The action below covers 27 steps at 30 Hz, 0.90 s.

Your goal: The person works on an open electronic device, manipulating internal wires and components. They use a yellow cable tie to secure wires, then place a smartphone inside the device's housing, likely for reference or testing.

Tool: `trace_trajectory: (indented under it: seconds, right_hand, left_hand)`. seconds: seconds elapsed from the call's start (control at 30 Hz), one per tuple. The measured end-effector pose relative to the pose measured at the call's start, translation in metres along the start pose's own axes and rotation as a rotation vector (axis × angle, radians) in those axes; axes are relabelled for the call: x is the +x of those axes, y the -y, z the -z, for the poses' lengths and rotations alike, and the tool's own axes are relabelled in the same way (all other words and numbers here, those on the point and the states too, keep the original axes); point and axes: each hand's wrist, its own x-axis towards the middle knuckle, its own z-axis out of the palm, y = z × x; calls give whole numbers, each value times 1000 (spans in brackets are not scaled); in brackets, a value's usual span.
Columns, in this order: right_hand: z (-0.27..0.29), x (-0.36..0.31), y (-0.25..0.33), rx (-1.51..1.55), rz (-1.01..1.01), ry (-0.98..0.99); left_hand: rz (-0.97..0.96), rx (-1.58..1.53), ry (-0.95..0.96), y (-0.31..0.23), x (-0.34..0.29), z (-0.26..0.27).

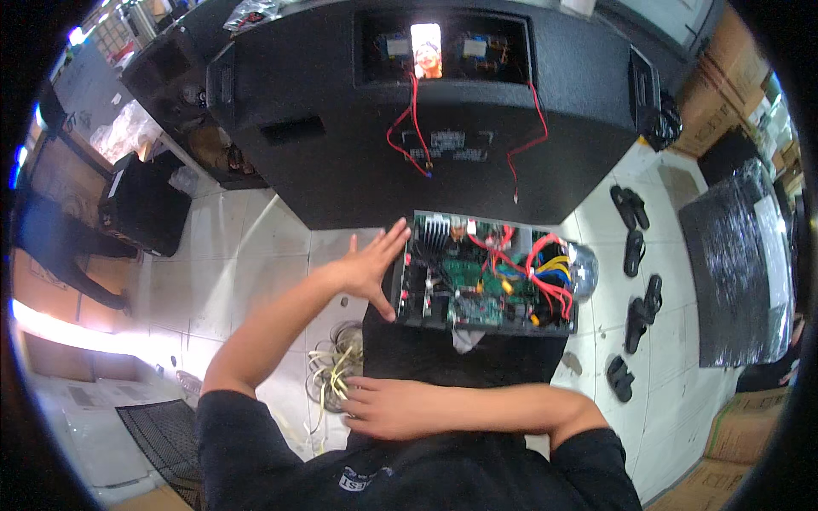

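Note:
An open electronics chassis, probably an amplifier module, lies on a black box in front of me. It holds green circuit boards, a finned heatsink, red, yellow and blue wires, and a round silver part at its right end. My left hand spreads its fingers along the left panel of the chassis, thumb by the near corner. Across my waist reaches my right hand, fingers stretched out and apart, with nothing visible in it. It is beside a tangle of pale cable that lies lower down.
Beyond the chassis stands a large black speaker cabinet with a rectangular opening. A lit phone rests at that opening, and red wires hang from it. Dark sandals dot the tiled floor at right, near a plastic-wrapped black item.

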Motion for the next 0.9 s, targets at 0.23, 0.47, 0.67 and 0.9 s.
trace_trajectory:
  seconds: [0.23, 0.47, 0.67, 0.9]
  right_hand:
    - [186, -199, 15, -628, -1067, -530]
    - [128, -265, -19, 86, -1223, -1120]
    - [128, -274, -61, 161, -1114, -1137]
    - [132, -281, -104, 321, -978, -1228]
  left_hand:
    - [-33, -88, -92, 1, -11, -2]
    - [-53, -95, -97, 5, -9, -1]
    - [-46, -47, -73, 7, -6, -6]
    - [-17, -121, -66, 7, -9, -7]
